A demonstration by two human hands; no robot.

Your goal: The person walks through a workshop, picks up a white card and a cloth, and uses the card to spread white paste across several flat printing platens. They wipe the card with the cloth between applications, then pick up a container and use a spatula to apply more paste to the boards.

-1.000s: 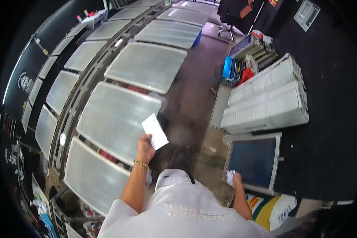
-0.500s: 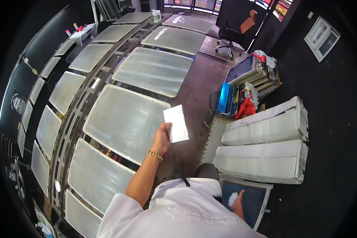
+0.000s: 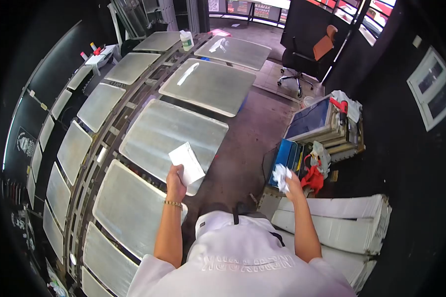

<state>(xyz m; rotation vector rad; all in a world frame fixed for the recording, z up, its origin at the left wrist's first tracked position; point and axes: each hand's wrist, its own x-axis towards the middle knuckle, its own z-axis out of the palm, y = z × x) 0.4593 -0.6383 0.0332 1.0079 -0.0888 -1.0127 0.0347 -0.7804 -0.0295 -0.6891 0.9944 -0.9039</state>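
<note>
Out front, right hand (image 3: 293,187) higher, wad (image 3: 282,178) (crumpled) gripped

Item: L. hand (image 3: 176,182), most fingers hiding behind white card (image 3: 187,163); card's btm L. corner hiding behind thumb; any print showing too small to read.
Item: R. hand (image 3: 293,186), some fingertips hiding behind white wad (image 3: 282,177); wad's material staying unclear, paper vs. cloth.
Item: flat panel (image 3: 156,129), near edge toward near R. corner partly hiding behind card & L. hand.
Item: nearest panel (image 3: 96,284), running off btm edge of pic.
Item: lower white box (image 3: 342,265), L. end hiding behind shirt (image 3: 243,247) & R. forearm.
Item: white tub (image 3: 186,41), label showing too small to read.
Item: wall emblem (image 3: 26,142), lettering blurring.
</note>
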